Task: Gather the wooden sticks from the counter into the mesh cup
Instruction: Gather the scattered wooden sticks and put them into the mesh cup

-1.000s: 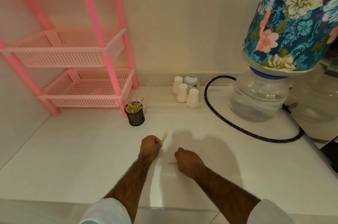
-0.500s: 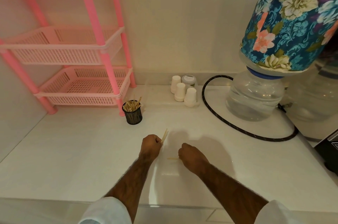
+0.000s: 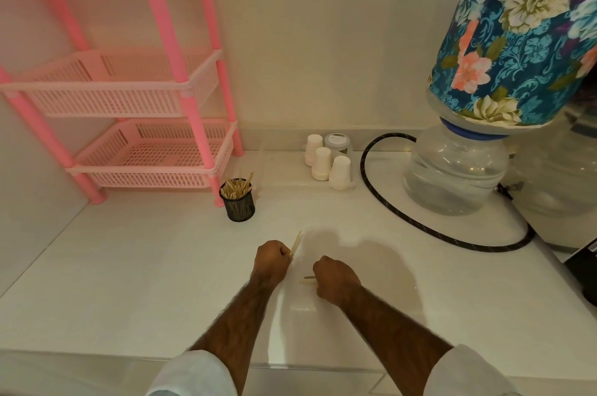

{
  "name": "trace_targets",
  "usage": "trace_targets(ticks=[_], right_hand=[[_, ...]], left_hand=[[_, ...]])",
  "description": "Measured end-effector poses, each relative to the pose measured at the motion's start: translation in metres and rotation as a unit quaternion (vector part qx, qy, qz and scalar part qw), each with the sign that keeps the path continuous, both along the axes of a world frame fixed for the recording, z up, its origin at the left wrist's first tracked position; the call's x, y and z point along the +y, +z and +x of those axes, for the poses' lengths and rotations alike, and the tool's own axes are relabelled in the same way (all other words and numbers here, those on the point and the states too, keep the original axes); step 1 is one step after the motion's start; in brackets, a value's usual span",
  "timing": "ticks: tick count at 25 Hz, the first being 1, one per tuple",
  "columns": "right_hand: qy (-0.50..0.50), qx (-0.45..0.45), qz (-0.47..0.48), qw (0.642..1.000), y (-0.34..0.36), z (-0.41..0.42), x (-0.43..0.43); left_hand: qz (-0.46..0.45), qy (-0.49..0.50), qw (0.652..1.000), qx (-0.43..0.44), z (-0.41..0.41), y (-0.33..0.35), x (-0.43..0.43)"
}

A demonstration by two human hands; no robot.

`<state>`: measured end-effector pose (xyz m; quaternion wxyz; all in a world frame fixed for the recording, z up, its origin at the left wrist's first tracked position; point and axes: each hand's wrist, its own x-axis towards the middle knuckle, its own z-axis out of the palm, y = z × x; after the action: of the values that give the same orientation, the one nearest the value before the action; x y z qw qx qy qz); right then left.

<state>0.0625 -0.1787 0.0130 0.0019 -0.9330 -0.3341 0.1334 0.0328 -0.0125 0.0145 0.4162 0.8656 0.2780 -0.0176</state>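
A black mesh cup (image 3: 238,205) holding several wooden sticks stands on the white counter by the pink rack's front leg. My left hand (image 3: 270,260) is curled into a fist around a few wooden sticks (image 3: 296,243) that poke up and forward from it. My right hand (image 3: 334,280) is curled low over the counter and pinches a wooden stick (image 3: 309,277) whose end points left. A pale stick or its reflection shows just below that one on the glossy counter.
A pink three-tier plastic rack (image 3: 151,150) fills the back left. White paper cups (image 3: 329,166) and a jar sit in a clear tray by the wall. A black hose (image 3: 429,231) loops round a water bottle (image 3: 455,176) under a floral cover at the right.
The right hand has lifted slightly with the stick's end now clear of the counter. The left hand has kept its sticks. The camera has shifted a little.
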Motion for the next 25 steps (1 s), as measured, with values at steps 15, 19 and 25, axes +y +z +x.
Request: trace_targets(ticks=[15, 19, 25], right_hand=[[-0.125, 0.059, 0.142, 0.980, -0.007, 0.032, -0.009], [-0.182, 0.111, 0.309, 0.927, 0.017, 0.042, 0.013], [-0.145, 0.188, 0.471, 0.849, 0.062, 0.061, 0.073]], left_hand=[[-0.032, 0.014, 0.999, -0.021, 0.009, 0.001, -0.001], [-0.050, 0.059, 0.991, -0.106, 0.013, 0.016, 0.010], [-0.019, 0.125, 0.967, -0.222, 0.024, 0.065, 0.069]])
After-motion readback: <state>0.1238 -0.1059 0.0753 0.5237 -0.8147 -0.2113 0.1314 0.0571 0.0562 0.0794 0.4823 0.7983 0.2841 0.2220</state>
